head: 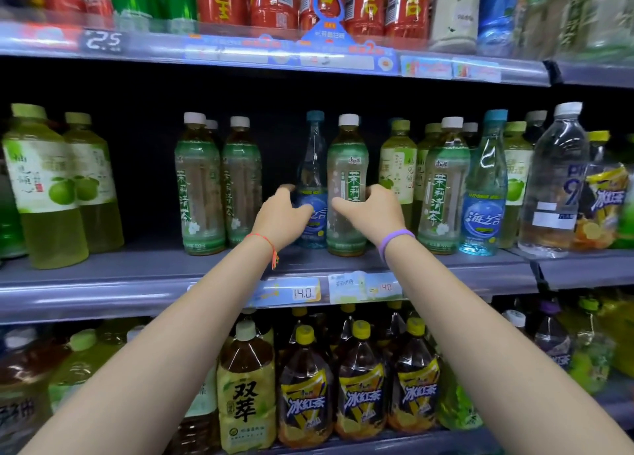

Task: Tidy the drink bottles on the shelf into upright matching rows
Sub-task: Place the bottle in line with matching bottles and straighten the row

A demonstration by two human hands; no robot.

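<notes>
Your left hand (279, 216) is curled round the lower body of the blue-capped bottle (312, 180), thumb across its blue label, while your right hand (372, 211) wraps the green jasmine tea bottle (347, 187) standing just beside it, fingers reaching round its right side. Both bottles stand upright near the front of the middle shelf (103, 283), touching or nearly so, and you seem to hold one in each hand because they are a mismatched pair: the blue one sits among tea, so it looks as if it must come out before the rows can match. To the left, two more jasmine tea bottles (219, 183) stand together, with a third white cap showing behind them, and between them and your left hand there is an open gap of bare shelf, which is the likeliest room for sliding the tea across. Further left a wide dark stretch separates those from the pomelo drink bottles (61, 183). To the right things are crowded: pale green bottles (398, 166), another jasmine tea (446, 183) and a second blue bottle (485, 187) stand close, so any move that way risks knocking neighbours. The shelf above (274, 63) hangs low over the caps, leaving little headroom for lifting; tilting a bottle outward over the front lip with its price tags (363, 286) is probably the easier way out.
</notes>
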